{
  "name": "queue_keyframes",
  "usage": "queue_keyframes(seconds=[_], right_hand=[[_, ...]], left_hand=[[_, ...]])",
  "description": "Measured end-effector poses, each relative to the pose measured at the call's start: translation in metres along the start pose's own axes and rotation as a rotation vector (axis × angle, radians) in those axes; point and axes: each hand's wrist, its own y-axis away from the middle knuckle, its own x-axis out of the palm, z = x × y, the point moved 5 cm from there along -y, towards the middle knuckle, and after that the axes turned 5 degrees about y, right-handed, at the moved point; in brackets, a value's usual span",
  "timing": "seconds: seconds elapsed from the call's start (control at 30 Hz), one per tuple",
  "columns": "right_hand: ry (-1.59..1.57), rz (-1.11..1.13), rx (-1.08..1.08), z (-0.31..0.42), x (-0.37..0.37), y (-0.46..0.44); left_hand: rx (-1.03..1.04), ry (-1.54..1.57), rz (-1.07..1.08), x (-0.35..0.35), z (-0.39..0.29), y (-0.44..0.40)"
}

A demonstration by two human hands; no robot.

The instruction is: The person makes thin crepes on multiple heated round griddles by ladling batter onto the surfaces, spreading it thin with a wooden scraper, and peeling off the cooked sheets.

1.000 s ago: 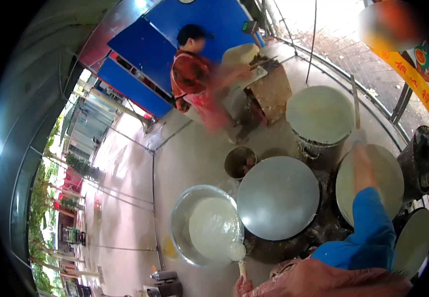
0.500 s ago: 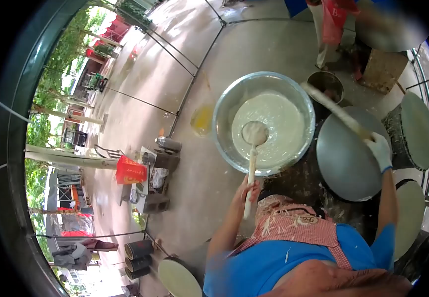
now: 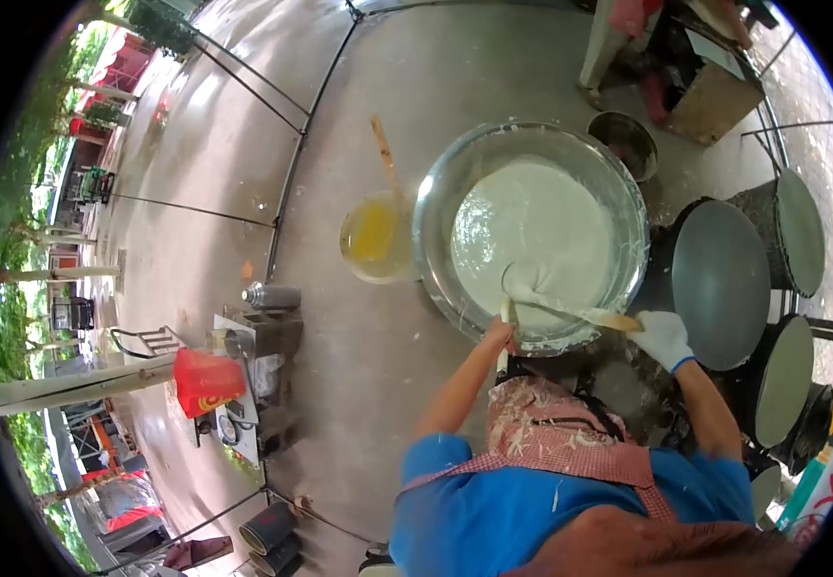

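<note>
A large metal basin [image 3: 433,288] of pale, wet batter [image 3: 532,216] stands in front of me. At its near rim my left hand [image 3: 499,335] is closed round the handle of a ladle [image 3: 506,312]; the ladle's bowl dips into the batter and is partly hidden. My right hand [image 3: 662,338], in a white glove, grips a wooden stick [image 3: 616,320]. The stick's far part is coated in batter and reaches over the near rim to the ladle. Right of the basin is a round grey griddle [image 3: 721,286].
More round griddles or lids [image 3: 801,233] line the right side. A bucket [image 3: 623,144] stands beyond the basin, near another person's leg [image 3: 597,62]. To the left are a tub with yellow liquid [image 3: 374,231] and a small table with a red bag [image 3: 207,382]. Metal poles [image 3: 291,183] cross behind.
My right hand has brought the stick from over the griddle to the basin. The ladle has lowered toward the near side of the batter. The view has shifted.
</note>
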Motion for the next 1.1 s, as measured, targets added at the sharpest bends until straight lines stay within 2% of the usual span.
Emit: queue_keyframes(seconds=[0.07, 0.13, 0.17, 0.2, 0.27, 0.3, 0.37, 0.43, 0.47, 0.53, 0.6, 0.63, 0.67, 0.73, 0.83, 0.87, 0.9, 0.93, 0.97, 1.0, 1.03, 1.1], right_hand=[[-0.133, -0.01, 0.128, -0.014, 0.007, 0.01], [-0.144, -0.009, 0.184, -0.017, 0.064, 0.026], [-0.172, -0.045, 0.203, -0.011, 0.084, 0.034], [-0.229, 0.002, 0.245, -0.004, 0.086, 0.045], [-0.297, -0.086, 0.246, -0.004, 0.076, 0.08], [-0.346, -0.179, 0.242, -0.004, 0.058, 0.096], [-0.437, -0.362, 0.216, -0.007, 0.024, 0.123], [-0.395, -0.683, 0.063, -0.016, -0.007, 0.135], [-0.403, -0.849, -0.012, -0.016, -0.035, 0.144], [-0.426, -0.98, -0.121, -0.024, -0.084, 0.152], [-0.416, -1.182, -0.215, -0.033, -0.141, 0.169], [-0.472, -1.233, -0.178, -0.035, -0.167, 0.177], [-0.53, -1.282, -0.139, -0.035, -0.194, 0.187], [-0.647, -1.243, -0.143, -0.03, -0.235, 0.208], [-0.861, -1.254, -0.3, -0.023, -0.216, 0.19], [-0.927, -1.21, -0.368, -0.018, -0.185, 0.167], [-1.195, -0.951, -0.317, -0.013, -0.143, 0.143], [-1.454, -0.667, -0.256, -0.004, -0.095, 0.126], [-1.338, -0.588, -0.107, -0.005, -0.051, 0.118], [-1.231, -0.492, 0.037, -0.006, -0.011, 0.118], [-1.002, -0.526, 0.113, -0.01, 0.009, 0.136], [-0.936, -0.451, 0.237, -0.02, 0.026, 0.185]], left_hand=[[-0.02, 0.044, -0.005, -0.001, 0.003, -0.002], [-0.108, 0.224, 0.035, 0.008, 0.005, -0.003], [-0.233, 0.425, 0.077, 0.018, 0.007, -0.007], [-0.354, 0.628, 0.143, 0.029, -0.002, 0.006], [-0.607, 1.022, 0.264, 0.054, -0.026, 0.051], [-0.617, 1.027, 0.365, 0.062, -0.052, 0.083], [-0.401, 0.837, 0.326, 0.071, -0.104, 0.145], [-0.039, 0.735, 0.321, 0.092, -0.159, 0.224], [-0.033, 0.779, 0.405, 0.106, -0.181, 0.269], [0.094, 0.742, 0.49, 0.119, -0.217, 0.331], [0.287, 0.554, 0.489, 0.125, -0.252, 0.39], [0.457, 0.383, 0.323, 0.124, -0.27, 0.419], [0.582, 0.269, 0.289, 0.117, -0.287, 0.436], [0.905, -0.039, 0.123, 0.127, -0.318, 0.495], [1.01, -0.11, 0.074, 0.105, -0.33, 0.481], [1.026, -0.142, 0.256, 0.071, -0.329, 0.428], [0.8, -0.051, 0.381, 0.041, -0.31, 0.365], [0.582, 0.12, 0.344, 0.053, -0.274, 0.351], [0.377, 0.319, 0.276, 0.065, -0.238, 0.338], [0.039, 0.3, 0.768, 0.049, -0.214, 0.289], [-0.237, 0.704, 0.578, 0.068, -0.2, 0.308], [-0.304, 0.724, 0.442, 0.065, -0.178, 0.295]])
